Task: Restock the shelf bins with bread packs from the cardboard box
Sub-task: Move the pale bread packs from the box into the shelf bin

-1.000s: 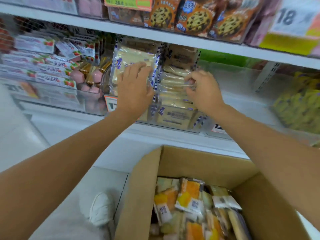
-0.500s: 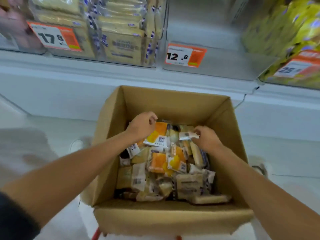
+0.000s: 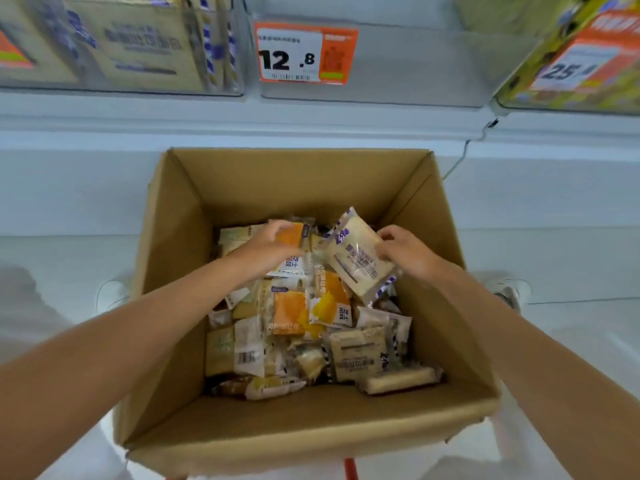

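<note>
Holding 2 packs inside cardboard box (image 3: 298, 181): right hand (image 3: 405, 252) pinches pale bread pack (image 3: 358, 261), tilted above the pile; left hand (image 3: 268, 249) grips orange pack (image 3: 292, 233). Risk: slick film slips from edge pinch, pack drops back in.

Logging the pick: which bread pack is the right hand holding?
The pale blue-edged pack, tilted up in the right hand; the left hand grips an orange pack.
</note>
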